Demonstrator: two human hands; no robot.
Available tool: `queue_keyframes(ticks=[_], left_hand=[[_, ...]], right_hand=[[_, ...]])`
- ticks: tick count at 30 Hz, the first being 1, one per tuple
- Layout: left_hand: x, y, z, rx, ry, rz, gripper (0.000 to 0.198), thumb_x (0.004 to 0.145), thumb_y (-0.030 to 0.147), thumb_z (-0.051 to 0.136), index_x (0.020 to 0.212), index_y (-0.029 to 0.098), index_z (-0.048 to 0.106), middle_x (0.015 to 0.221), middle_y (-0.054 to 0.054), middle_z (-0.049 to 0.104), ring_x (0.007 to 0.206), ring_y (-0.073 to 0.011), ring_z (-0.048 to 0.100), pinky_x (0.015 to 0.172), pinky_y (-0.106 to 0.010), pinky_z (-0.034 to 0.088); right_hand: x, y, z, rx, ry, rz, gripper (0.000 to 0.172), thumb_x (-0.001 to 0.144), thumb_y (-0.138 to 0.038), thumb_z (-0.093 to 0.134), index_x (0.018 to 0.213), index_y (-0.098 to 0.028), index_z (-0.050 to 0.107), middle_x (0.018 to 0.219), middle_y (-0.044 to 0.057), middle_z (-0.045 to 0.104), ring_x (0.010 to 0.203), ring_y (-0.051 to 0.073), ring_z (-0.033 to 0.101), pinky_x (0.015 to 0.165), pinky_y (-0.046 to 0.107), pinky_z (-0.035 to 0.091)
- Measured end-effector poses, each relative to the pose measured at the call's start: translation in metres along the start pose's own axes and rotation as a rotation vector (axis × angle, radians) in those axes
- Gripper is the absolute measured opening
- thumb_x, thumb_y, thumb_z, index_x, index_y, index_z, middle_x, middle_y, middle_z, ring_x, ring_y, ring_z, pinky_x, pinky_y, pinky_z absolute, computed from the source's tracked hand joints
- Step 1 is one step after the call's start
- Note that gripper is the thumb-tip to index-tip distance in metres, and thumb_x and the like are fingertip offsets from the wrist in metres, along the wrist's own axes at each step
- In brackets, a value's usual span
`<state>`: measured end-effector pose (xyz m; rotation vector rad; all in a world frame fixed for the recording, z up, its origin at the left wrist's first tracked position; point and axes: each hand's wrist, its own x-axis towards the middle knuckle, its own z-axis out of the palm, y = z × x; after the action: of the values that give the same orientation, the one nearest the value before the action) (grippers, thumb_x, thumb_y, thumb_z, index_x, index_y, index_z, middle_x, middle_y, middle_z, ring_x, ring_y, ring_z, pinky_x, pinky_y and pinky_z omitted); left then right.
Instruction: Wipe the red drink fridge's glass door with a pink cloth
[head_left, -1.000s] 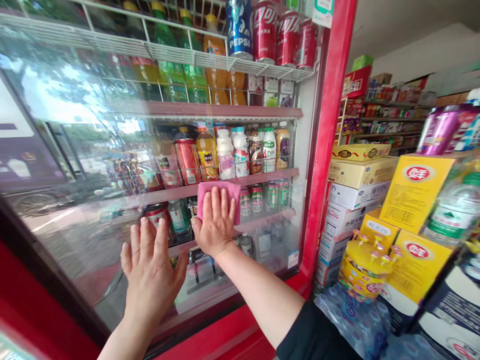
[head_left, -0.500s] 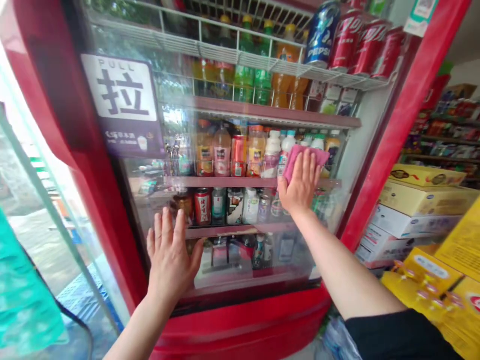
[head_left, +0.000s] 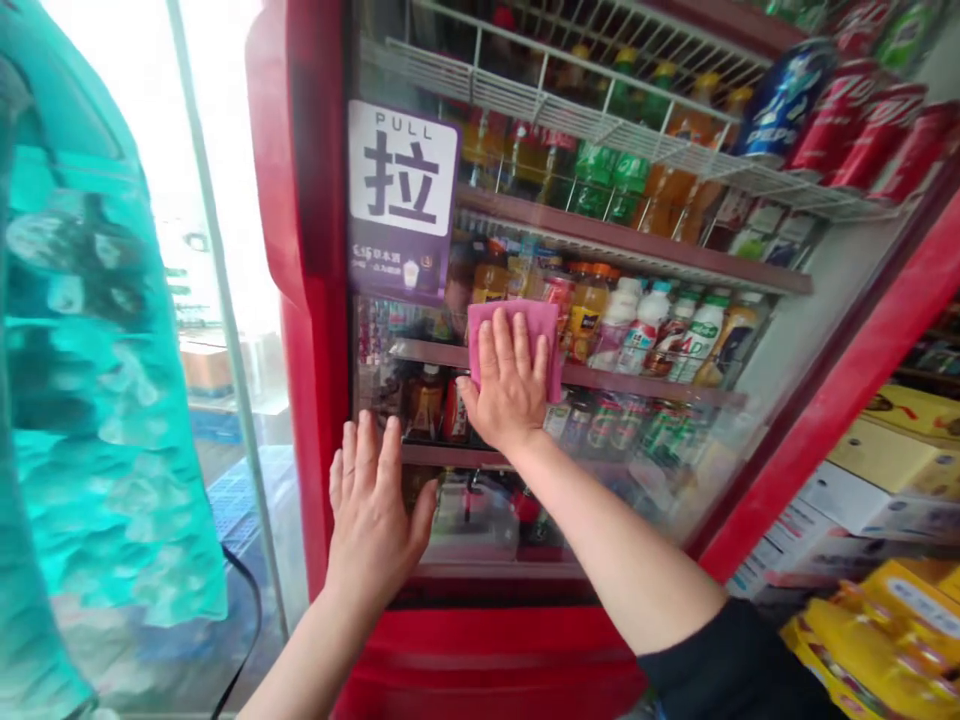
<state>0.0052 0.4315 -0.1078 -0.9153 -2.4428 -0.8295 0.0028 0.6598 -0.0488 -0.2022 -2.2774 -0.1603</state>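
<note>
A pink cloth (head_left: pixel 553 350) lies flat against the glass door of a red drinks fridge (head_left: pixel 495 640). My right hand (head_left: pixel 514 385) presses on the cloth with its fingers spread. Lower left, my left hand (head_left: pixel 375 515) is held up flat at the glass near the door's left edge, fingers apart and nothing in it. Above both hands is a white and purple PULL sticker (head_left: pixel 403 200). Bottles and cans stand on shelves behind the glass, among them a blue can (head_left: pixel 787 100) at the upper right.
Stacked cartons (head_left: pixel 892 480) and yellow packages (head_left: pixel 885 620) stand at the right, beside the fridge. A turquoise sheet (head_left: pixel 112 400) hangs at the left, with a thin pole (head_left: pixel 225 300) beside it. Blue crates (head_left: pixel 232 500) are on the ground behind the pole.
My right hand and the pink cloth have moved left across the glass, closer to my left hand. The view has turned left, showing more of the turquoise sheet. My left hand stays near the door's left edge.
</note>
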Motion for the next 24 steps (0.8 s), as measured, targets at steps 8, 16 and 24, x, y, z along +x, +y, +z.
queue_keyframes(ticks=[8, 16, 24], left_hand=[[-0.003, -0.007, -0.011, 0.004, 0.014, 0.02, 0.092, 0.103, 0.038, 0.063, 0.179, 0.021, 0.015, 0.186, -0.019, 0.013, 0.173, -0.0399, 0.011, 0.136, -0.064, 0.025], [-0.019, -0.015, -0.014, -0.029, -0.005, 0.008, 0.092, 0.103, 0.037, 0.063, 0.179, 0.023, 0.013, 0.186, -0.019, 0.011, 0.174, -0.0387, 0.011, 0.137, -0.064, 0.025], [-0.024, -0.02, -0.024, -0.025, -0.017, 0.024, 0.093, 0.103, 0.035, 0.063, 0.179, 0.022, 0.011, 0.186, -0.019, 0.011, 0.173, -0.0395, 0.012, 0.136, -0.065, 0.027]], right_hand=[[-0.036, 0.008, 0.001, 0.134, -0.374, -0.684, 0.075, 0.105, -0.038, 0.065, 0.173, -0.026, 0.036, 0.18, 0.003, 0.036, 0.171, 0.026, 0.028, 0.142, 0.054, 0.023], [-0.057, 0.114, -0.049, -0.082, -0.308, -0.537, 0.076, 0.106, -0.045, 0.066, 0.173, -0.025, 0.036, 0.171, 0.012, 0.05, 0.163, 0.032, 0.044, 0.138, 0.065, 0.022], [0.0, 0.006, -0.008, 0.061, -0.303, -0.456, 0.083, 0.105, -0.041, 0.065, 0.176, -0.022, 0.026, 0.18, 0.01, 0.036, 0.171, 0.033, 0.027, 0.141, 0.066, 0.014]])
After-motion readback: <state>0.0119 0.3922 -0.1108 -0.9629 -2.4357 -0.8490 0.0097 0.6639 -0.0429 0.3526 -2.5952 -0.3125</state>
